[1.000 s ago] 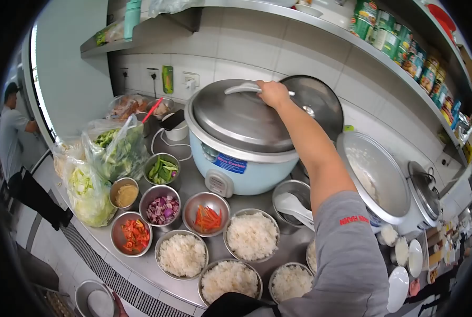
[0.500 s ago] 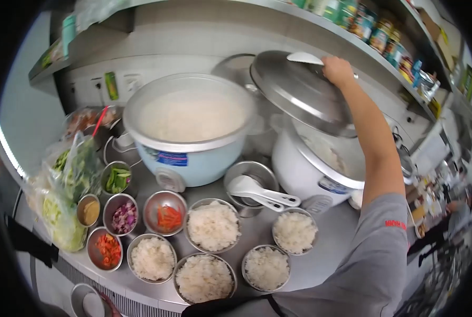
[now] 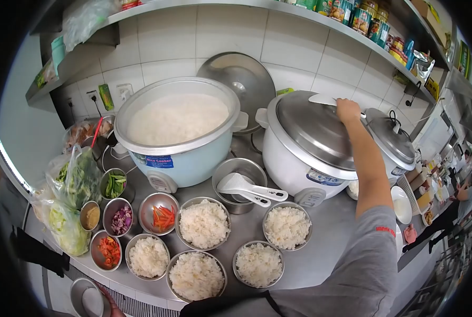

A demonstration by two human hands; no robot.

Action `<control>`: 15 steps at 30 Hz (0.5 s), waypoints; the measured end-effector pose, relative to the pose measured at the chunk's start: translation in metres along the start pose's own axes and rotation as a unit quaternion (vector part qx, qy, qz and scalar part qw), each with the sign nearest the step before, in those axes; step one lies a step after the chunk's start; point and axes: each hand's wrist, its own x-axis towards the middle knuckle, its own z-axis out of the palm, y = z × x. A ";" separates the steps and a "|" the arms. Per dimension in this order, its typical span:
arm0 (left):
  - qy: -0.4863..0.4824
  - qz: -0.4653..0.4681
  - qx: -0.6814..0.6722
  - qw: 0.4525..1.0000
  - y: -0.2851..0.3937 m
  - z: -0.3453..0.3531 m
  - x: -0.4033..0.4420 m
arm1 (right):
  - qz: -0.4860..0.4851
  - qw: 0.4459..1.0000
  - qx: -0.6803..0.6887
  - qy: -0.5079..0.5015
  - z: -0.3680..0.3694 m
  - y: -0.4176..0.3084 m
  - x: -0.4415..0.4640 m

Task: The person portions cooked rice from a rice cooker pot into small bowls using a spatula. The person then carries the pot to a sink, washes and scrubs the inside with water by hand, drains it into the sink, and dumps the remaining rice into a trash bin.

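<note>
My right hand (image 3: 348, 110) is closed at the top of the metal lid (image 3: 312, 129), which sits on the white rice cooker (image 3: 294, 158). A white rice paddle (image 3: 323, 99) sticks out on both sides of the same hand. At the bottom left edge, my left hand (image 3: 114, 305) grips a metal bowl (image 3: 78, 301); only part of the hand shows. The blue rice cooker (image 3: 193, 164) stands uncovered, with pale rice (image 3: 178, 119) inside. Two more white paddles (image 3: 246, 187) rest across a metal pot (image 3: 249, 166) between the cookers.
Several bowls of rice (image 3: 204, 223) stand along the counter's front. Small bowls hold red pepper strips (image 3: 163, 216), chopped purple onion (image 3: 122, 220) and green slices (image 3: 115, 186). Bagged vegetables (image 3: 67, 227) lie left. A spare lid (image 3: 238, 84) leans on the wall; a shelf (image 3: 278, 8) with cans hangs above.
My right hand has lowered the lid from a tilted, raised position onto the white cooker. The bowl in my left hand stays near the lower left, and more of that hand shows.
</note>
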 end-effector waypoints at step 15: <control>0.118 -0.006 -0.027 0.993 -0.026 0.031 0.017 | -0.217 0.946 0.235 0.054 -0.057 -0.100 0.061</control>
